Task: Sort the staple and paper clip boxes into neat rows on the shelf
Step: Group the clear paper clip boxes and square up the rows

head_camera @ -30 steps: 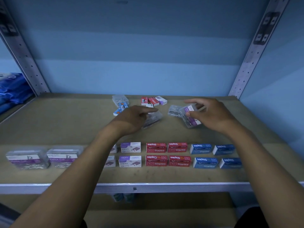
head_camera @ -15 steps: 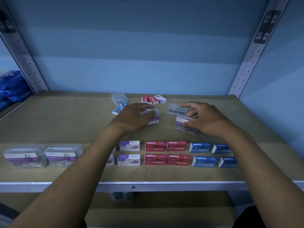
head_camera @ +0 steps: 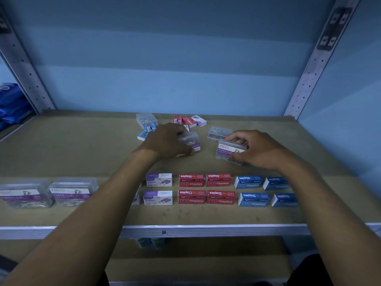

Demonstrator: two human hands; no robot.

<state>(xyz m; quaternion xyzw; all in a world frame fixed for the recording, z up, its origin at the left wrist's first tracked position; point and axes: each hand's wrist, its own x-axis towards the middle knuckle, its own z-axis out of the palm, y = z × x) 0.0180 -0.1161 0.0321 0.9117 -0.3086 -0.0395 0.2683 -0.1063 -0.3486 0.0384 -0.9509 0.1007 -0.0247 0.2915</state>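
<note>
Since sitting further back a second ago, both drawn forward, nearer the red rows (head_camera: 206, 188). Left clip box (head_camera: 191, 142) gripped under the curled fingers of the left hand (head_camera: 165, 141), just behind the red rows. Right clip box (head_camera: 231, 151) pinched between thumb and fingers of the right hand (head_camera: 261, 149), turned label-up, behind and a little right of the red rows. Cannot tell whether resting on the shelf (head_camera: 61, 141) or held just above it. Judged bound for the clip row (head_camera: 48, 193), far left of the red rows.

Counted:
- Clip boxes: two in the clip row, two in hand, two loose (head_camera: 218, 133) well behind the red rows.
- Red staples: four rowed; at least two loose reds (head_camera: 189, 121) at the back.
- Purple staples (head_camera: 159, 180): two plainly rowed just left of the red rows, more half hidden by the left arm; one loose purple (head_camera: 199, 120).
- Blue staples (head_camera: 248, 181): four rowed just right; two loose blues (head_camera: 150, 127).
</note>
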